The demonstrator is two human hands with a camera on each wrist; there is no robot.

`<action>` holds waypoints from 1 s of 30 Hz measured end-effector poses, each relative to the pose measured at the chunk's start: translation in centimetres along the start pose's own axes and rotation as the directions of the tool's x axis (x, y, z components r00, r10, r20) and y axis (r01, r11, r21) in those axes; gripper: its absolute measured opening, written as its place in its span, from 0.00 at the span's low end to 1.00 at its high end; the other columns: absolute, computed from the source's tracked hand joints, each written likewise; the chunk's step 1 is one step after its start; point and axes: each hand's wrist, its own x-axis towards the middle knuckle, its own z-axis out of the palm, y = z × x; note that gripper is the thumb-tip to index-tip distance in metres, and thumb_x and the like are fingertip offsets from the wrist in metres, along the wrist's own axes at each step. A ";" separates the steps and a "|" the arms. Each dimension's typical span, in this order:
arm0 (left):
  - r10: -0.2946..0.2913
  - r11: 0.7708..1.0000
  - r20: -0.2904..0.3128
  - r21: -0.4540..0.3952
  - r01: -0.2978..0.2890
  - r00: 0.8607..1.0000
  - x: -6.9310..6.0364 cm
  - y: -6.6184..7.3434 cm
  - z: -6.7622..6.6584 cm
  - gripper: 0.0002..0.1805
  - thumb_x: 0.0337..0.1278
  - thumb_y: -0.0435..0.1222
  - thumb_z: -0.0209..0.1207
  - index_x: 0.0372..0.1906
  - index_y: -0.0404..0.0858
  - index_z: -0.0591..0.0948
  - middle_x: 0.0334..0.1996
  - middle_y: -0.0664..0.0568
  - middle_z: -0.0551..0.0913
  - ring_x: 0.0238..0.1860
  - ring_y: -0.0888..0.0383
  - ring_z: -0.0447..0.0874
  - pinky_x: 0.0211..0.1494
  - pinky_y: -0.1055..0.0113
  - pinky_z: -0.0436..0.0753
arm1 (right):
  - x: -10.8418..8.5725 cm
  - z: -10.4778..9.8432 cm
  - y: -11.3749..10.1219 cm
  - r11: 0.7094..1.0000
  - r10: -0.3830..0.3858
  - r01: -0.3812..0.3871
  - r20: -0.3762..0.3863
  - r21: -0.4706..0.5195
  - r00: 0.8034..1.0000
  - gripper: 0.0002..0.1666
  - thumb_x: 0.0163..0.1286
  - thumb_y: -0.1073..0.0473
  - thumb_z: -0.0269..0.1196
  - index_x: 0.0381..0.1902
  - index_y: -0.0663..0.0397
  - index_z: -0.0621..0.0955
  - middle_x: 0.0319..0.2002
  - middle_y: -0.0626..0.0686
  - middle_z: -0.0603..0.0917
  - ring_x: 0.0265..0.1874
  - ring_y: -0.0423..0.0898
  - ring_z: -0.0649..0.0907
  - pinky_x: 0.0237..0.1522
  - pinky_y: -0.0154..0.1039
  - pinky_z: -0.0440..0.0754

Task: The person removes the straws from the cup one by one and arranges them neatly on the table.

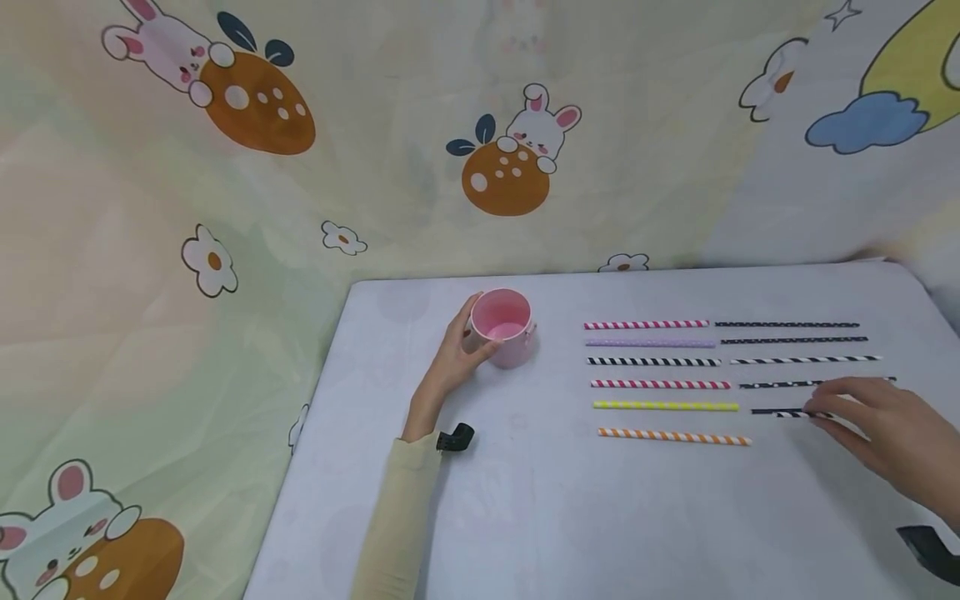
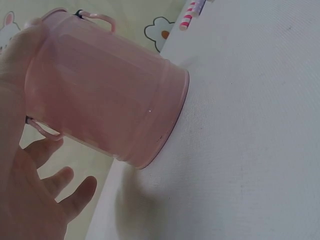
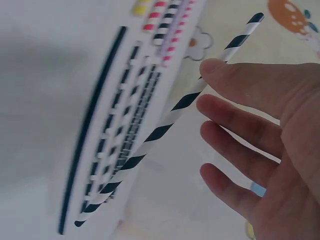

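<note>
My left hand [image 1: 453, 358] grips a pink metal bucket [image 2: 105, 87] near its rim, with the thumb on the near side and the other fingers spread. The bucket has small loop handles, and the part of its inside [image 1: 501, 310] that shows holds nothing. Over on the right, my right hand [image 1: 877, 425] pinches a black-and-white striped paper straw [image 3: 160, 131] between thumb and fingers, off the table. Just under that straw lies a solid black straw [image 3: 91, 132]. Next to it are several black-and-white patterned straws [image 1: 806, 360].
Left of those runs a second column, with red-striped [image 1: 647, 325], purple [image 1: 650, 343], black-striped [image 1: 654, 362], yellow [image 1: 666, 406] and orange-striped [image 1: 673, 437] straws. All lie on a white-covered table [image 1: 525, 517]. A printed cloth [image 1: 390, 167] hangs behind it.
</note>
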 end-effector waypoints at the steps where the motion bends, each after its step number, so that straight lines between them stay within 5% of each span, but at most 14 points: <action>1: -0.002 1.000 0.001 -0.001 0.002 1.000 0.0 0.0 0.0 0.49 0.57 0.58 0.66 0.79 0.62 0.53 0.78 0.60 0.59 0.79 0.53 0.53 0.75 0.41 0.64 | -0.3 0.5 0.2 1.000 0.001 -0.001 0.001 -0.007 1.000 0.41 0.75 0.29 0.40 0.28 0.52 0.85 0.36 0.58 0.83 0.36 0.60 0.81 0.35 0.58 0.77; 2: -0.002 1.000 0.001 -0.004 0.002 1.000 0.0 0.0 0.0 0.49 0.57 0.55 0.66 0.79 0.61 0.53 0.78 0.59 0.59 0.79 0.52 0.53 0.75 0.41 0.64 | -0.6 1.0 0.4 1.000 0.007 -0.007 0.013 -0.014 1.000 0.41 0.76 0.29 0.40 0.28 0.51 0.85 0.38 0.59 0.83 0.37 0.61 0.80 0.36 0.62 0.77; 4: -0.008 1.000 0.001 -0.003 0.008 1.000 -0.1 0.1 0.0 0.49 0.57 0.55 0.66 0.79 0.61 0.53 0.78 0.59 0.59 0.80 0.52 0.52 0.75 0.41 0.64 | -1.1 1.9 0.7 0.999 0.034 -0.033 0.059 -0.014 0.998 0.20 0.71 0.43 0.63 0.28 0.52 0.85 0.41 0.61 0.82 0.41 0.64 0.78 0.39 0.66 0.76; 6: -0.013 1.000 0.003 -0.004 0.013 1.000 -0.1 0.1 0.0 0.49 0.57 0.58 0.65 0.79 0.62 0.53 0.78 0.59 0.59 0.80 0.52 0.52 0.75 0.41 0.64 | -1.6 2.7 0.8 0.997 0.082 -0.081 0.102 -0.016 0.991 0.11 0.62 0.52 0.71 0.27 0.51 0.85 0.44 0.63 0.81 0.45 0.65 0.75 0.44 0.68 0.74; 7: -0.014 1.000 0.003 -0.006 0.014 1.000 -0.1 0.0 0.0 0.49 0.56 0.60 0.65 0.79 0.63 0.53 0.78 0.60 0.59 0.80 0.53 0.52 0.75 0.41 0.64 | -1.8 3.1 0.8 0.994 0.107 -0.106 0.120 -0.019 0.987 0.11 0.62 0.51 0.71 0.27 0.52 0.86 0.46 0.64 0.80 0.47 0.66 0.74 0.47 0.68 0.72; 8: -0.014 1.000 0.004 -0.006 0.014 1.000 -0.1 0.0 0.0 0.50 0.55 0.62 0.64 0.79 0.64 0.53 0.78 0.60 0.59 0.80 0.53 0.52 0.75 0.41 0.64 | -2.0 3.3 0.9 0.992 0.129 -0.128 0.142 -0.018 0.981 0.07 0.52 0.60 0.75 0.27 0.52 0.86 0.47 0.65 0.79 0.49 0.67 0.72 0.50 0.69 0.70; 9: -0.014 1.000 0.004 -0.007 0.014 1.000 -0.1 0.0 0.1 0.50 0.54 0.64 0.64 0.79 0.64 0.53 0.78 0.61 0.59 0.79 0.54 0.52 0.75 0.42 0.64 | -2.1 3.6 0.9 0.989 0.147 -0.146 0.156 -0.015 0.977 0.14 0.41 0.68 0.76 0.27 0.53 0.86 0.48 0.66 0.78 0.50 0.68 0.71 0.53 0.69 0.68; 22: 0.006 1.000 -0.003 -0.002 -0.006 1.000 0.2 -0.3 0.0 0.49 0.55 0.62 0.64 0.79 0.64 0.53 0.78 0.61 0.60 0.79 0.54 0.53 0.75 0.41 0.65 | -3.1 5.5 1.4 0.979 0.200 -0.203 0.147 0.006 0.969 0.12 0.43 0.70 0.76 0.27 0.54 0.85 0.56 0.67 0.72 0.59 0.70 0.63 0.63 0.75 0.57; 30: 0.003 1.000 0.002 -0.006 -0.003 1.000 0.2 -0.3 -0.1 0.49 0.56 0.61 0.65 0.79 0.63 0.54 0.77 0.60 0.60 0.79 0.53 0.54 0.75 0.40 0.64 | -3.0 5.6 1.3 0.978 0.207 -0.210 0.171 0.004 0.963 0.12 0.45 0.69 0.76 0.27 0.54 0.85 0.54 0.66 0.73 0.58 0.69 0.63 0.61 0.74 0.58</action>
